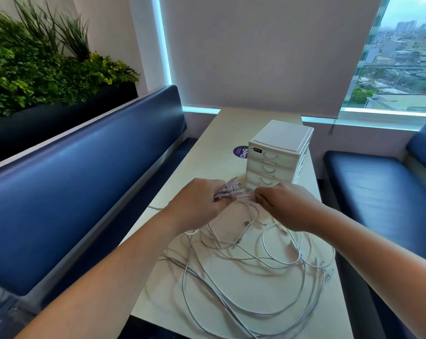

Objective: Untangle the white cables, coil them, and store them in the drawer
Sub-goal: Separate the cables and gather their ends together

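Observation:
Several white cables (243, 270) lie in a loose tangle across the near half of the pale table (219, 133). My left hand (197, 204) grips a bunch of cable ends whose plugs stick out toward the drawers. My right hand (283, 204) pinches one cable end just right of that bunch. Both hands hover above the table, directly in front of a small white drawer unit (278, 155) whose stacked drawers are all closed.
A round purple sticker (240, 151) lies on the table left of the drawer unit. Blue padded benches run along the left (84, 182) and right (378, 189) sides. A planter with green plants (35, 64) stands behind the left bench. Window and blind at the back.

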Motion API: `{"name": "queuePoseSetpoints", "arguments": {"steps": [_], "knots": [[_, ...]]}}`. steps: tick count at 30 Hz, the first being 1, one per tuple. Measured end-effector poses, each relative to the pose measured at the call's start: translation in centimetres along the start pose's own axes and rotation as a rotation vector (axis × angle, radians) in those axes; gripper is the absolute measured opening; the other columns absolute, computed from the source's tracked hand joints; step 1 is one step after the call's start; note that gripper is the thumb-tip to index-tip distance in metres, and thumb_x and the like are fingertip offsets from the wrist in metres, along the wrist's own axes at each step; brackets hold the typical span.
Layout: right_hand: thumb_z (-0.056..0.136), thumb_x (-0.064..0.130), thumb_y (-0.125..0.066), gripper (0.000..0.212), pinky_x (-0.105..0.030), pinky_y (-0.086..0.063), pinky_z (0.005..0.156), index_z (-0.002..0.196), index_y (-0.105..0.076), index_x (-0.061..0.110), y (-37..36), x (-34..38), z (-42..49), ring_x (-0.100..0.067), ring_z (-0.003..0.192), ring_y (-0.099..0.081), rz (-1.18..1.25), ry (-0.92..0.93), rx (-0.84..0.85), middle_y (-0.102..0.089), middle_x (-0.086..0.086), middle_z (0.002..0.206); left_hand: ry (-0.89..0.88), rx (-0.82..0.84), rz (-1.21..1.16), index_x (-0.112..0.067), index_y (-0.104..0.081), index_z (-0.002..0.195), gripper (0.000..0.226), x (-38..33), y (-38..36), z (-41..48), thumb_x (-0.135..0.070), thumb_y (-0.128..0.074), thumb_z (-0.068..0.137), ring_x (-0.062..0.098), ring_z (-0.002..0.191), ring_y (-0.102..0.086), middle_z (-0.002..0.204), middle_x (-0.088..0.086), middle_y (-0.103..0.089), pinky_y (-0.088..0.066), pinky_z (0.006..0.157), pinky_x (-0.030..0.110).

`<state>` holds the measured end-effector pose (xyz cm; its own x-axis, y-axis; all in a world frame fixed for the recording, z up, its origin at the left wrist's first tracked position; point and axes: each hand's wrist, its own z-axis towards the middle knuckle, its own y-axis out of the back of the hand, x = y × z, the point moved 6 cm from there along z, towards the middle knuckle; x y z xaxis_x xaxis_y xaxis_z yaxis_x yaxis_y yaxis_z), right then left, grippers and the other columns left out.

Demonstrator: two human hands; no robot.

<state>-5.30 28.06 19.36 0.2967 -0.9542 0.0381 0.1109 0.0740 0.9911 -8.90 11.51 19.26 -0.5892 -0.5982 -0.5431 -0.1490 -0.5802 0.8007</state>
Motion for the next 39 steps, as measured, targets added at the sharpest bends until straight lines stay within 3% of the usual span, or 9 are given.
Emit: {"name": "queuePoseSetpoints", "arguments": {"steps": [5, 10, 15, 22, 25, 29, 32, 35, 39], "knots": [[0.1, 0.048, -0.025, 0.037, -0.034, -0.037, 0.06, 0.073, -0.038, 0.027, -0.4, 0.0, 0.4, -0.025, 0.071, -0.052, 0.024, -0.029, -0.033, -0.058, 0.0, 0.076, 0.009, -0.023, 0.058, -0.012, -0.062, 0.083, 0.028, 0.1, 0.2, 0.3, -0.039, -0.061, 0.093, 0.02, 0.071, -0.056, 0.075, 0.002, -0.063, -0.045, 0.064, 0.036], [0.1, 0.048, -0.025, 0.042, -0.037, -0.045, 0.066, 0.064, -0.031, 0.026, 0.4, 1.4, -0.1, -0.024, 0.068, -0.052, 0.099, 0.025, -0.005, -0.056, 0.0, 0.071, 0.06, -0.045, 0.096, -0.01, -0.061, 0.085, 0.033, 1.6, 0.8, 0.3, -0.042, -0.063, 0.091, 0.023, 0.071, -0.057, 0.076, 0.004, -0.064, -0.045, 0.063, 0.037], [0.099, 0.047, -0.026, 0.042, -0.039, -0.046, 0.067, 0.065, -0.031, 0.024, 0.9, 2.1, 0.0, -0.026, 0.069, -0.053, 0.135, 0.042, 0.007, -0.057, -0.004, 0.071, 0.087, -0.075, 0.044, -0.011, -0.057, 0.08, 0.032, 1.9, 1.2, 0.2, -0.039, -0.067, 0.09, 0.01, 0.059, -0.046, 0.071, -0.001, -0.058, -0.03, 0.051, 0.024], [0.099, 0.046, -0.023, 0.04, -0.04, -0.048, 0.067, 0.078, -0.045, 0.019, 0.8, 3.0, -0.2, -0.028, 0.072, -0.057, 0.101, 0.063, -0.046, -0.062, -0.005, 0.076, 0.083, -0.118, 0.031, -0.008, -0.058, 0.082, 0.034, 2.1, 1.6, -0.1, -0.04, -0.067, 0.09, 0.009, 0.055, -0.043, 0.067, -0.004, -0.054, -0.03, 0.05, 0.027], [0.1, 0.046, -0.024, 0.033, -0.034, -0.039, 0.06, 0.08, -0.039, 0.025, 0.9, 1.8, 0.1, -0.031, 0.078, -0.059, -0.002, -0.023, -0.092, -0.064, -0.007, 0.084, 0.068, -0.094, 0.029, -0.017, -0.054, 0.077, 0.028, 1.5, 1.4, -0.3, -0.04, -0.065, 0.091, 0.008, 0.056, -0.044, 0.068, -0.006, -0.055, -0.028, 0.05, 0.022], [0.101, 0.044, -0.023, 0.037, -0.032, -0.033, 0.06, 0.094, -0.051, 0.021, 0.7, 1.2, 0.5, -0.032, 0.083, -0.061, -0.113, -0.084, -0.098, -0.065, -0.008, 0.091, 0.034, -0.075, 0.039, -0.022, -0.051, 0.075, 0.027, 0.5, 0.9, -0.4, -0.04, -0.064, 0.091, 0.01, 0.06, -0.048, 0.069, -0.005, -0.057, -0.03, 0.051, 0.021], [0.1, 0.046, -0.024, 0.036, -0.034, -0.04, 0.06, 0.087, -0.047, 0.022, 0.3, 1.0, 0.7, -0.032, 0.076, -0.059, -0.052, -0.112, -0.096, -0.064, -0.009, 0.088, 0.061, -0.076, 0.039, -0.017, -0.053, 0.078, 0.029, 1.1, 0.8, -0.4, -0.04, -0.064, 0.092, 0.016, 0.063, -0.049, 0.072, -0.001, -0.059, -0.033, 0.053, 0.026], [0.098, 0.049, -0.025, 0.039, -0.037, -0.048, 0.064, 0.086, -0.049, 0.021, 0.1, 1.1, 0.5, -0.03, 0.073, -0.058, 0.02, -0.09, -0.105, -0.064, -0.006, 0.082, 0.101, -0.075, 0.049, -0.021, -0.05, 0.073, 0.031, 2.0, 1.0, -0.7, -0.042, -0.063, 0.092, 0.012, 0.059, -0.046, 0.069, -0.004, -0.056, -0.03, 0.051, 0.026], [0.1, 0.042, -0.028, 0.031, -0.036, -0.047, 0.059, 0.09, -0.05, 0.023, 1.2, 1.0, 0.4, -0.03, 0.066, -0.055, -0.007, -0.111, -0.198, -0.061, -0.004, 0.076, 0.134, -0.01, -0.004, -0.02, -0.054, 0.071, 0.033, 2.3, 0.8, -1.0, -0.044, -0.058, 0.094, 0.011, 0.059, -0.046, 0.066, -0.006, -0.054, -0.032, 0.053, 0.027]]}}
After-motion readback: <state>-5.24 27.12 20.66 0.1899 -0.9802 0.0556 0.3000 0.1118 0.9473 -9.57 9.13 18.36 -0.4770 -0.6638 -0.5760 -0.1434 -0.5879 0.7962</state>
